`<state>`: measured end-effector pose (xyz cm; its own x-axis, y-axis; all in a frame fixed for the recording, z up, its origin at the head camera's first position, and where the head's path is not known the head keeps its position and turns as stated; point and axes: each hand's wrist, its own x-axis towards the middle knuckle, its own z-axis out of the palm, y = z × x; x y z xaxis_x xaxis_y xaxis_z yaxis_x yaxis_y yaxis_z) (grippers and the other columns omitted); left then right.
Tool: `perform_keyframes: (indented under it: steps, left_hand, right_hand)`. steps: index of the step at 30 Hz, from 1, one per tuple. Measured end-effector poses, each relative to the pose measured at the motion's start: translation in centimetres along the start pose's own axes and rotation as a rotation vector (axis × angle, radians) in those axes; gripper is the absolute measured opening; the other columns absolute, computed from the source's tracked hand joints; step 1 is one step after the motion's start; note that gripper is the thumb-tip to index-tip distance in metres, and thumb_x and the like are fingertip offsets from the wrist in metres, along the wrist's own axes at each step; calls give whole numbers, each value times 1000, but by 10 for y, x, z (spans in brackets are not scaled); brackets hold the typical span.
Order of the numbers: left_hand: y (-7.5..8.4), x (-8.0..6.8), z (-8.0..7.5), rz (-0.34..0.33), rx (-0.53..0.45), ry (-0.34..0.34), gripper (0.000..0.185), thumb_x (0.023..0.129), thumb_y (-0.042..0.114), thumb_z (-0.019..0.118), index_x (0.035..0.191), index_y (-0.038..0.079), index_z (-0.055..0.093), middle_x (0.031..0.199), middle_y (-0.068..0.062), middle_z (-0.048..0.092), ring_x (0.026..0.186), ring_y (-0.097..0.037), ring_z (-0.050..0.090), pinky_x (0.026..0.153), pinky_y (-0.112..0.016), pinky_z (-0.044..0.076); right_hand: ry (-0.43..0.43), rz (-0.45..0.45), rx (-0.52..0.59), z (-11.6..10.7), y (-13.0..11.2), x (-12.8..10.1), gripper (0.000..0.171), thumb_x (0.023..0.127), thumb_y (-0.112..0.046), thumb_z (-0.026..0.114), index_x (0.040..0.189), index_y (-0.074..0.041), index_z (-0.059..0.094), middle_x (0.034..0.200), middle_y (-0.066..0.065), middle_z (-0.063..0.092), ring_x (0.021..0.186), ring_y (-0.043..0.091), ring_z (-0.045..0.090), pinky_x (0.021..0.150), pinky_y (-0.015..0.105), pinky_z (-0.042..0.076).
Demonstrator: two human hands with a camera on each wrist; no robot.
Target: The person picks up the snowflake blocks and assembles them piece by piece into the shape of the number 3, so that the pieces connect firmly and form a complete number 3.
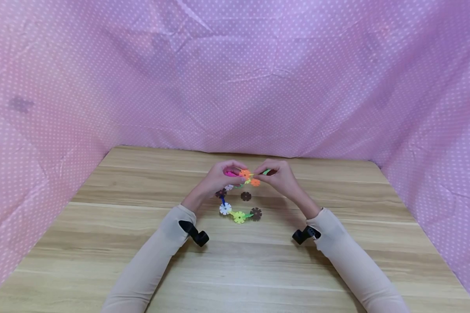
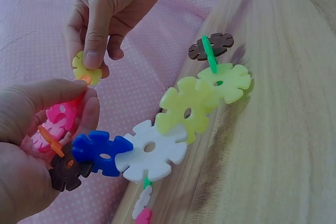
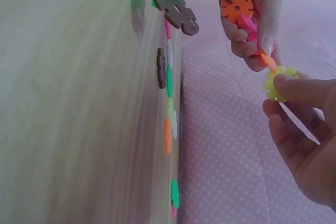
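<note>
Left hand [image 1: 223, 176]: at nine o'clock; thumb and fingers pinch an orange notched disc [image 3: 269, 62].
Right hand [image 1: 278, 176]: at three o'clock; thumb and fingertip grasp a yellow notched disc [image 3: 281, 83], touching the orange one between the hands.
Chain [image 1: 239, 217]: multicoloured, hanging from the left hand past six o'clock, including a blue disc [image 2: 105, 153] and a white disc [image 2: 151, 150].
Loose brown disc [image 1: 246, 196]: on the wooden table [image 1: 239, 274], six o'clock from the hands' join.
Polka-dot cloth [image 1: 235, 95]: pink, twelve o'clock.
</note>
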<state>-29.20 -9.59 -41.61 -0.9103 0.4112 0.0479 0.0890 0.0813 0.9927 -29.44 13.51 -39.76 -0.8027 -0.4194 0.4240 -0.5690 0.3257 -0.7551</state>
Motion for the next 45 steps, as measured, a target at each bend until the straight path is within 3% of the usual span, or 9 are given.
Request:
perform_keyframes:
  steps: [5, 8, 11, 14, 22, 31, 34, 40, 45]
  left_hand:
    - [2, -1, -1, -17, 18, 8, 38, 90, 5, 76, 127, 4, 66, 110, -12, 69, 92, -23, 71, 98, -60, 54]
    - [2, -1, -1, -33, 6, 5, 37, 91, 6, 75, 126, 5, 66, 114, -12, 68, 100, -36, 71, 100, -61, 54]
    - [2, -1, 0, -38, -20, -2, 37, 91, 5, 74, 127, 2, 65, 116, -13, 67, 108, -49, 66, 101, -63, 52]
    - [2, -1, 1, -31, -25, -2, 37, 91, 4, 73, 127, 0, 65, 114, -13, 67, 109, -52, 65, 100, -64, 52]
    - [2, -1, 4, -4, -11, 1, 35, 91, 0, 72, 125, -2, 65, 107, -11, 70, 101, -44, 69, 99, -66, 51]
    - [1, 0, 7, 2, -44, -7, 35, 90, -6, 69, 124, -7, 63, 98, -6, 67, 84, -15, 69, 100, -65, 51]
    - [1, 0, 6, -1, -40, -11, 35, 90, -6, 69, 124, -7, 63, 99, -6, 67, 86, -17, 70, 99, -64, 52]
    - [1, 1, 4, -22, -33, -19, 36, 90, -4, 70, 125, -3, 63, 104, -10, 67, 104, -49, 66, 100, -64, 52]
    - [3, -1, 2, -38, -7, -28, 38, 89, -2, 72, 126, -1, 63, 111, -13, 67, 99, -34, 69, 101, -62, 53]
  right_hand:
    - [-4, -29, -12, 1, 0, 0, 6, 84, 2, 80, 86, -4, 81, 88, 13, 76, 76, 12, 67, 65, 25, 57]
    - [-5, -42, -26, 1, 0, 0, 9, 84, 4, 79, 84, -6, 81, 87, 12, 77, 75, 7, 65, 65, 25, 58]
    - [-9, -49, -33, 0, -1, 0, 10, 84, 4, 79, 84, -6, 81, 86, 12, 77, 76, 13, 67, 66, 26, 59]
    - [-12, -55, -28, 0, -1, -1, 10, 84, 4, 79, 85, -5, 81, 86, 12, 77, 76, 19, 68, 66, 25, 59]
    - [-11, -78, 10, 1, 1, -5, 7, 84, 5, 78, 85, -2, 80, 86, 13, 77, 76, 9, 67, 66, 24, 60]
    - [9, -87, 43, 5, 2, -7, 5, 82, 6, 79, 87, 5, 78, 86, 19, 75, 73, 8, 66, 66, 24, 60]
    - [16, -69, 37, 6, 0, -7, 5, 82, 7, 79, 86, 5, 78, 86, 20, 74, 73, 12, 66, 66, 24, 59]
    - [-8, 16, 4, 6, 0, -5, 5, 86, -2, 80, 91, -3, 80, 88, 14, 74, 77, 15, 68, 66, 21, 59]
    - [-52, 52, 16, 5, 1, -3, 7, 86, -6, 81, 93, -4, 80, 92, 13, 75, 84, 19, 69, 69, 26, 61]
